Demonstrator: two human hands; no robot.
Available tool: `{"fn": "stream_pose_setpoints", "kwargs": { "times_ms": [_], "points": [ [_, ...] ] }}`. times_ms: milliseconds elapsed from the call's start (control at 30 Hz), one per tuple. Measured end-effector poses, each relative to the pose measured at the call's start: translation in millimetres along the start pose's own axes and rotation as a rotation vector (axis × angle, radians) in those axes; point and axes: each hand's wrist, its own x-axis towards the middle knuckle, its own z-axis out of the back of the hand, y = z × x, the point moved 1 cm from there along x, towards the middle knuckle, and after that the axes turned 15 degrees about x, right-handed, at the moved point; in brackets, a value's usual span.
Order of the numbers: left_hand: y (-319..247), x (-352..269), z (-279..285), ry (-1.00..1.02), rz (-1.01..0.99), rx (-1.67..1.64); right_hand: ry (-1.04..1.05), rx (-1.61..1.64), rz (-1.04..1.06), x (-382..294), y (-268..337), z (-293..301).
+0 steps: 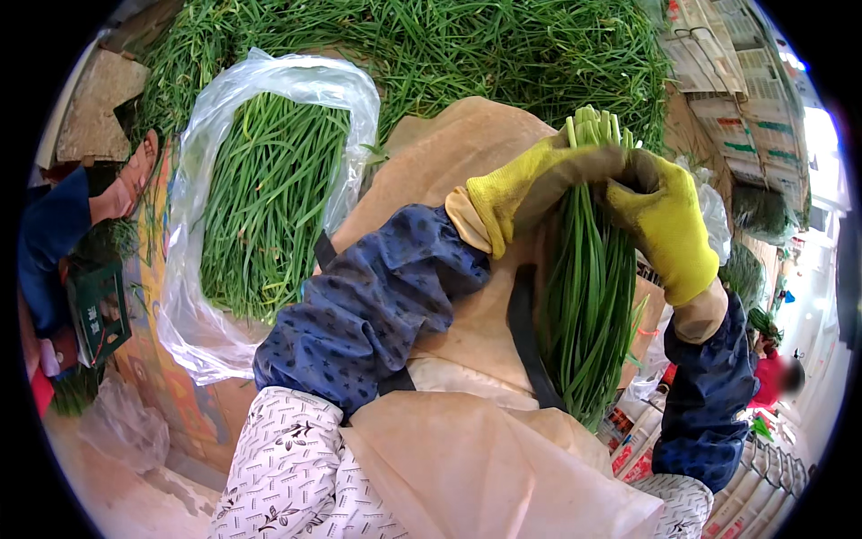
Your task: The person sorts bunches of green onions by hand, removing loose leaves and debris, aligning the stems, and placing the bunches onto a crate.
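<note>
Both my hands wear yellow gloves with dark, dirty palms. They meet around the upper part of a bundle of long green leafy stalks (pixel 589 290), whose pale cut ends stick up above my fingers. My left hand (pixel 539 182) reaches across from the left, its fingers somewhat blurred over the front of the stalks. My right hand (pixel 656 215) closes on the bundle from the right side, its fingers curled. The leaves hang down over my tan apron (pixel 465 168). To the left, a clear plastic bag (pixel 178 269) lies spread around a mass of laid green leaves (pixel 276 202).
Loose green stalks (pixel 471 47) cover the surface ahead. At far left are another person's foot (pixel 138 168) and a dark green plastic crate (pixel 104 310). Stacked printed cartons (pixel 734 101) stand at the right. A person in red (pixel 764 381) is farther off at right.
</note>
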Motion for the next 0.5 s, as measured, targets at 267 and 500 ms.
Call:
{"fn": "stream_pose_setpoints", "kwargs": {
  "times_ms": [267,500],
  "points": [
    [3,-3,9,-0.046,0.020,0.145,0.208,0.557,-0.276,3,-6,34],
    [8,-3,22,-0.029,0.009,0.206,0.125,0.341,-0.282,-7,7,28]
  ]
}}
